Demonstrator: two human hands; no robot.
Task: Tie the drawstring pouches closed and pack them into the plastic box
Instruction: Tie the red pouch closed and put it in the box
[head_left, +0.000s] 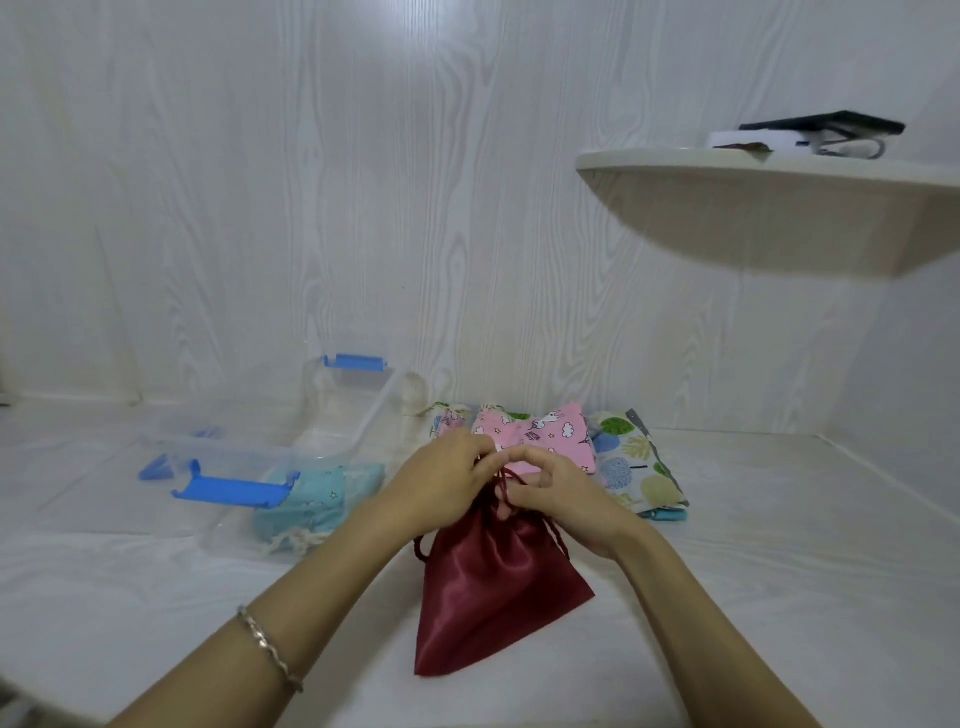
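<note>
A dark red satin pouch (493, 597) lies on the white surface in front of me, its gathered mouth pointing away. My left hand (441, 483) and my right hand (566, 493) meet above that mouth, each pinching the red drawstring. To the left stands the clear plastic box (244, 452) with blue clips; a light blue pouch (311, 499) lies inside it. Behind my hands rest a pink patterned pouch (545, 431) and a leaf-print pouch (639, 467).
The box's clear lid (358, 400) with a blue clip leans against the white wood-grain wall behind the box. A curved white shelf (779, 208) juts out at upper right, carrying a dark flat object and a white item. A side wall closes off the right.
</note>
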